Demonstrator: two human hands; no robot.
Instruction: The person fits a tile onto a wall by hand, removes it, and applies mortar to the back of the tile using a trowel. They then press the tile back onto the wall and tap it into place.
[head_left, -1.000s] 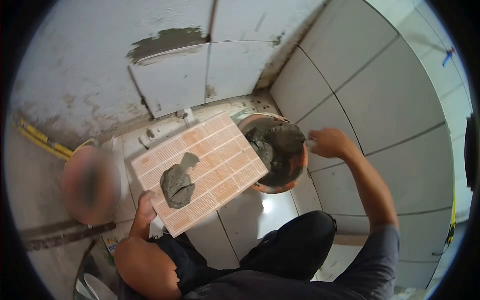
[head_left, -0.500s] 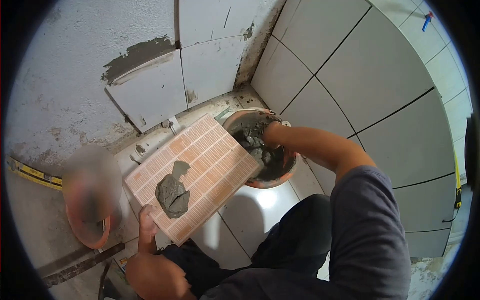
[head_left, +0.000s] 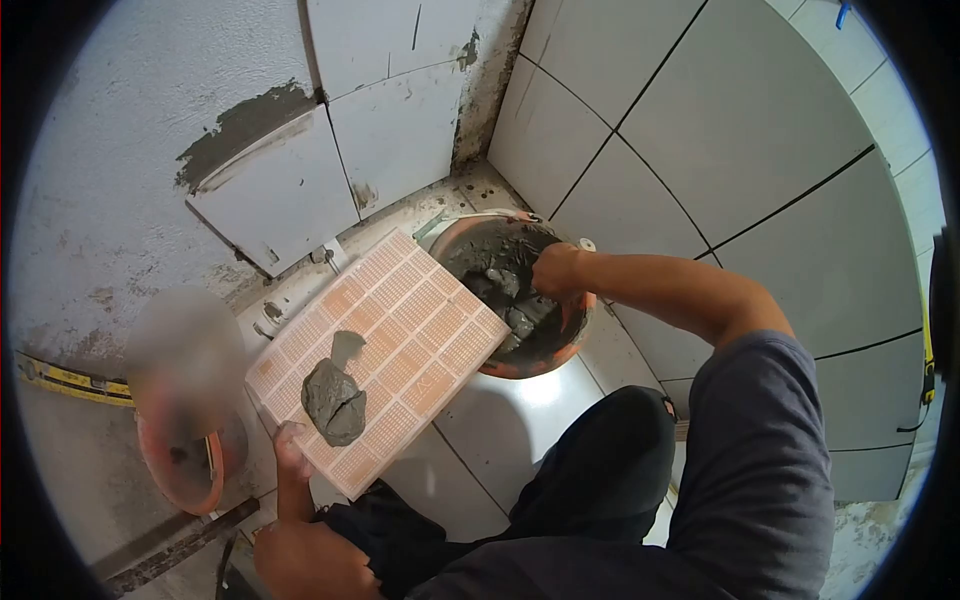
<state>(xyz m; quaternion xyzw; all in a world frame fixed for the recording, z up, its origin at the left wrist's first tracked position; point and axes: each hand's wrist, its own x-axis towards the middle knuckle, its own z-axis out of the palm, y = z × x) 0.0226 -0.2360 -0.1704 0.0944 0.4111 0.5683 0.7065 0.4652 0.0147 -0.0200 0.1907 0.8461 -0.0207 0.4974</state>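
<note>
My left hand (head_left: 291, 448) grips the lower left edge of a tile (head_left: 430, 330), which is tilted with its ribbed orange back facing up. A lump of grey mortar (head_left: 336, 402) sits on that back, with a thin smear beside it. My right hand (head_left: 556, 270) is closed, inside the rim of an orange bucket (head_left: 550, 367) partly filled with wet grey mortar (head_left: 503, 284). Whatever the right fingers hold is hidden by the hand and the mortar. The tile's right corner overlaps the bucket's near left side.
White tiles (head_left: 395, 135) cover part of the left wall, with a mortar patch (head_left: 245, 130) above one. Large tiles (head_left: 760, 110) line the right wall. A second orange container (head_left: 180, 480), partly blurred, and a yellow level (head_left: 75, 381) are at the left.
My right hand has shifted slightly within the bucket and shows more clearly above the mortar. The view has moved a little; the left hand still holds the tile.
</note>
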